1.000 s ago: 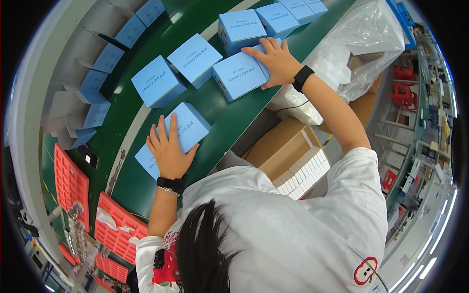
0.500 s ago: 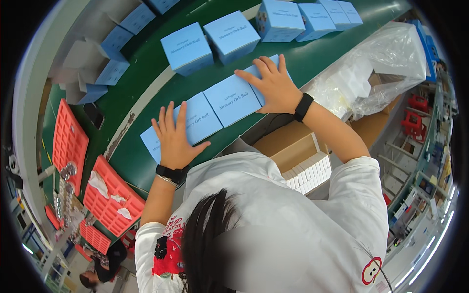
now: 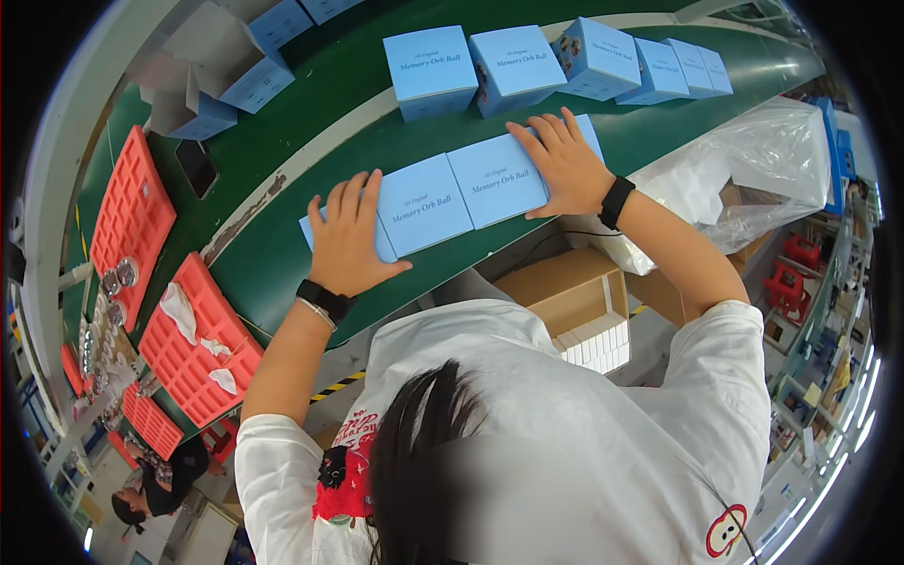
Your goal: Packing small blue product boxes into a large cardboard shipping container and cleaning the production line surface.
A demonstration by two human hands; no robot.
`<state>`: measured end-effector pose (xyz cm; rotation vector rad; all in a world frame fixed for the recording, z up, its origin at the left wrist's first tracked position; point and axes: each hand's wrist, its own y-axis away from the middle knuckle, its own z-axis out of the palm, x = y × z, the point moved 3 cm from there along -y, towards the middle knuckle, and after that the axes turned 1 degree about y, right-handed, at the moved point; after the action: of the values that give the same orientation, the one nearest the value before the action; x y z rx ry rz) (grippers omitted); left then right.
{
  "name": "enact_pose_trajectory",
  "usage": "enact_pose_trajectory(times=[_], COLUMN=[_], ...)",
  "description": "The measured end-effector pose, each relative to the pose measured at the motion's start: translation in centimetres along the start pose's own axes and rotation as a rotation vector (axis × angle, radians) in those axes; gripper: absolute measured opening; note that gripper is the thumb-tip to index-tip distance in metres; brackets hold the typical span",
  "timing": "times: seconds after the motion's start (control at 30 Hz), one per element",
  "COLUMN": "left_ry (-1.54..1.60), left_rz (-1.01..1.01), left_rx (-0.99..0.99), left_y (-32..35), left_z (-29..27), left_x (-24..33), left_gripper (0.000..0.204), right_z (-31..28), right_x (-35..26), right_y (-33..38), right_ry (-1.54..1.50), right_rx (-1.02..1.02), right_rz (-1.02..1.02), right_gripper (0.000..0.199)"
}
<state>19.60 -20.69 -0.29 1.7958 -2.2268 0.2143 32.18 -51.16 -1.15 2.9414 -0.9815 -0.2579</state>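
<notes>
Where the left hand (image 3: 347,237) lies, it half-hides a blue box (image 3: 381,247).

Red trays (image 3: 132,212) far left, cardboard box (image 3: 565,292) w/ clear bag (image 3: 763,160) nearby.

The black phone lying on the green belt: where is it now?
In the head view the black phone lies at the left on the green belt, between the red tray and the open blue boxes.

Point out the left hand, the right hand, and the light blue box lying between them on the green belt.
left hand (image 3: 347,235), head view, on the back of the hand.
right hand (image 3: 565,165), head view, on the back of the hand.
light blue box (image 3: 428,202), head view, on its top face.
</notes>
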Motion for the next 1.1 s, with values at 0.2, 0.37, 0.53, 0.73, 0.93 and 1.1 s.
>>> enact_pose_trajectory(times=[0.2, 0.37, 0.53, 0.73, 0.93, 1.1], left_ry=[0.035, 0.035, -0.007, 0.038, 0.058, 0.020], left_rz=[0.032, -0.016, -0.059, -0.106, -0.119, -0.182], left_rx=[0.074, 0.051, 0.099, 0.079, 0.188, 0.245], left_y=[0.2, 2.5, 4.1, 4.7, 7.8, 12.0], left_z=[0.9, 0.5, 0.4, 0.6, -0.9, -3.8], left_x=[-0.4, -1.2, -0.6, -1.6, -2.7, -5.1], left_gripper=[0.117, 0.115, 0.113, 0.111, 0.100, 0.101], right_z=[0.0, -0.3, -1.3, -0.9, -2.2, -4.2], right_x=[-0.3, -2.8, -4.5, -3.8, -7.4, -12.1], right_y=[-0.5, -1.4, -2.1, -2.7, -5.2, -8.3], right_ry=[-0.011, -0.039, 0.033, 0.072, 0.048, 0.103], right_rx=[0.034, 0.027, -0.062, -0.090, -0.076, 0.003], right_rz=[-0.045, -0.104, -0.107, -0.155, -0.220, -0.309], right_gripper=[0.121, 0.120, 0.122, 0.123, 0.116, 0.112])
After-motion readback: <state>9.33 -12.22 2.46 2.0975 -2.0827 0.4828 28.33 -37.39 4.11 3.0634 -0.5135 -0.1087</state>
